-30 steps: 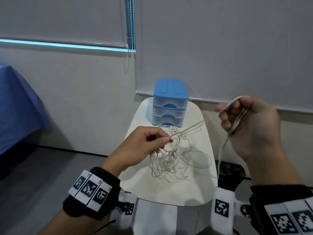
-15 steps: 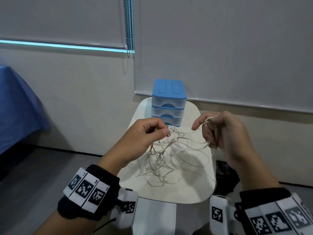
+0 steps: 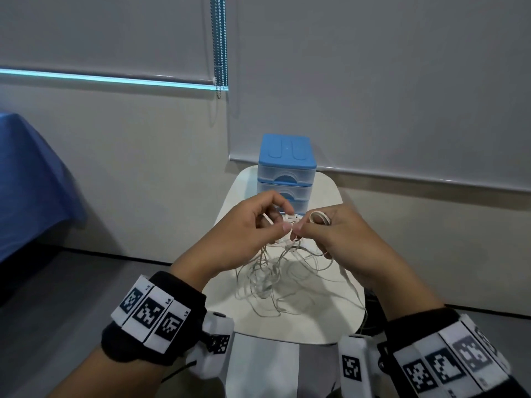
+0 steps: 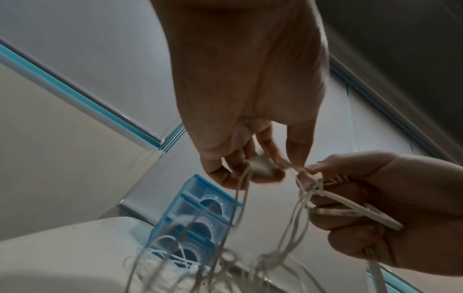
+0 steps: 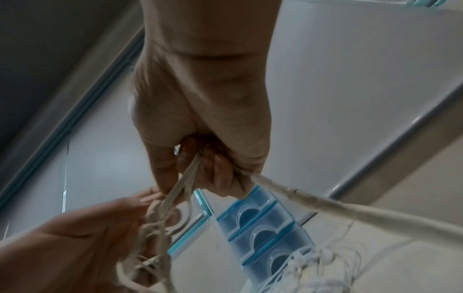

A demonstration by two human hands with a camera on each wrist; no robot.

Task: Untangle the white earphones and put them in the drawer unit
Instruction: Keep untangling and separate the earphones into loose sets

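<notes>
1. My left hand (image 3: 253,225) pinched the knotted part of the white earphones (image 3: 287,271) between thumb and fingertips, the other fingers curled loosely.
2. My right hand (image 3: 342,237) was closed round a gathered loop of the same cord, its thumb and forefinger pinching at the knot just beside my left fingertips.
3. The rest of the earphones hung from both hands in loose, crossing loops onto the small white table (image 3: 324,326).
4. I judged the main risk to be pulling the hands apart while strands still crossed, which would cinch the knot tighter.
5. A trailing loop could also snag or slide off the table's near right edge, where one strand already ran close to the rim.
6. The blue drawer unit (image 3: 287,173) stood at the table's far end, all three drawers closed, just behind my hands; open room lay mostly above the table.
</notes>
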